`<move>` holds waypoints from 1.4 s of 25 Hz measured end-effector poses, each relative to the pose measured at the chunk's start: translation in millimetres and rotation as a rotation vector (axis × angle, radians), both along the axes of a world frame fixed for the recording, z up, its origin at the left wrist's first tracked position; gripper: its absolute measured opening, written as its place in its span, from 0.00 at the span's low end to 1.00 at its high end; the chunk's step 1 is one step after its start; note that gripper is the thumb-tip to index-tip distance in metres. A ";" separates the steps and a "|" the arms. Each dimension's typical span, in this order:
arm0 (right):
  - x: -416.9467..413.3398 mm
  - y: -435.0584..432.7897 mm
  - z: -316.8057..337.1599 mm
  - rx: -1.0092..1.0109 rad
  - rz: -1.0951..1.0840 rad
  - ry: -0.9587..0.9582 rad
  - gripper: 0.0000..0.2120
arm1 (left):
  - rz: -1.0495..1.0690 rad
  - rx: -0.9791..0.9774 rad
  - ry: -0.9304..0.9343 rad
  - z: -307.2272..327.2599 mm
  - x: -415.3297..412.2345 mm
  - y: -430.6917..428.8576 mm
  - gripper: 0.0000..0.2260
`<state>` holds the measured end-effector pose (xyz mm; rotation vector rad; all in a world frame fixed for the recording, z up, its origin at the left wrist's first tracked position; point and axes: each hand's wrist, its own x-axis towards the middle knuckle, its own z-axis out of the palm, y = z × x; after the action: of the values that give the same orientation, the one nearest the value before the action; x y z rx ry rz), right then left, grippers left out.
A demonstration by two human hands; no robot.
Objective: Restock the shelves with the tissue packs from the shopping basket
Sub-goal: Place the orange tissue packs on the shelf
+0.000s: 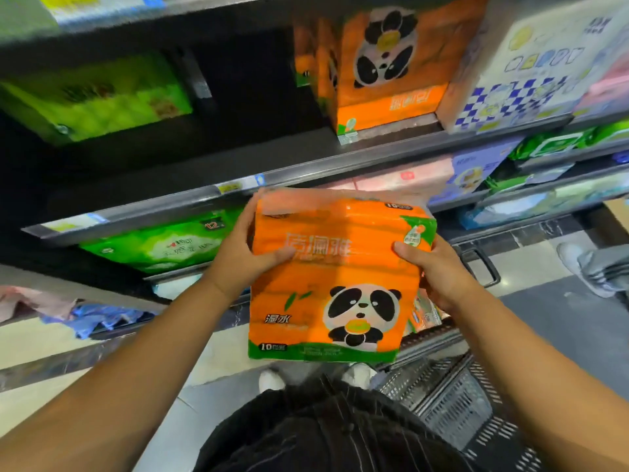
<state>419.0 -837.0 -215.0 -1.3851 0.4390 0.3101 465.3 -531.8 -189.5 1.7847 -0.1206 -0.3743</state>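
Striped trousers (323,430) over tiled floor (541,267); left hand (245,253) and right hand (439,270) grip tissue pack (337,277) before shelves (163,206).

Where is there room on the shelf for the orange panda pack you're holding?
The dark gap on the shelf, between the green pack and the shelved panda packs, looks bare; the held panda pack probably fits there. Right of those it is crowded: the checkered pack sits tight against them.

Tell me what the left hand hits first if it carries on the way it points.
Probably the shelf's front rail just above the left hand and its orange tissue pack; depth is unclear.
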 end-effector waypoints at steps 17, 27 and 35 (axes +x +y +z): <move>6.5 150.6 52.7 -0.157 -0.019 -0.184 0.22 | 0.266 -0.373 0.164 44.1 30.3 131.8 0.37; 43.7 147.9 60.2 -0.073 -0.087 -0.145 0.25 | 0.285 -0.291 0.169 54.9 60.8 113.3 0.25; 127.4 129.4 67.5 -0.148 -0.085 -0.209 0.22 | 0.526 -0.206 0.200 49.0 103.2 93.6 0.37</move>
<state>546.4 -707.5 -147.5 -1.5209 0.3510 0.0626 568.5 -438.3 -140.5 1.4970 0.4308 -0.1507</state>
